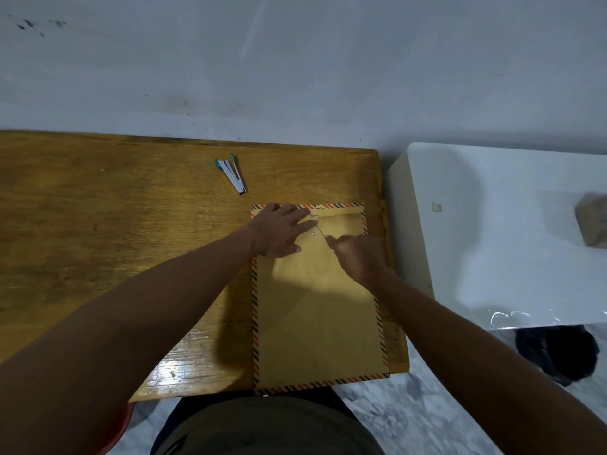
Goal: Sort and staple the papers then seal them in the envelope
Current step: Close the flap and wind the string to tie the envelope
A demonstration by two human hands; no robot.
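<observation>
The envelope lies flat on the right part of the desk, its long axis running away from the person, the flap end far and the near end just over the desk's front edge. The flap is folded down; no loose papers show, so they are probably inside, and the sealing looks to be the step in hand.

From the head camera, the left hand presses flat on the envelope's far left corner, fingers straight and spread, tips beside the two small closure discs. The right hand sits just right of those discs, its fingers curled and pinching a thin string that runs taut up to them. The discs therefore lie up and to the left of the right fingers, and the right hand is the one placed to wind the string, while the left holds the flap still.

The stapler rests apart on the far side of the desk, untouched. The desk is glossy yellow wood against a pale wall; a white cabinet stands to its right, over a marbled floor.
</observation>
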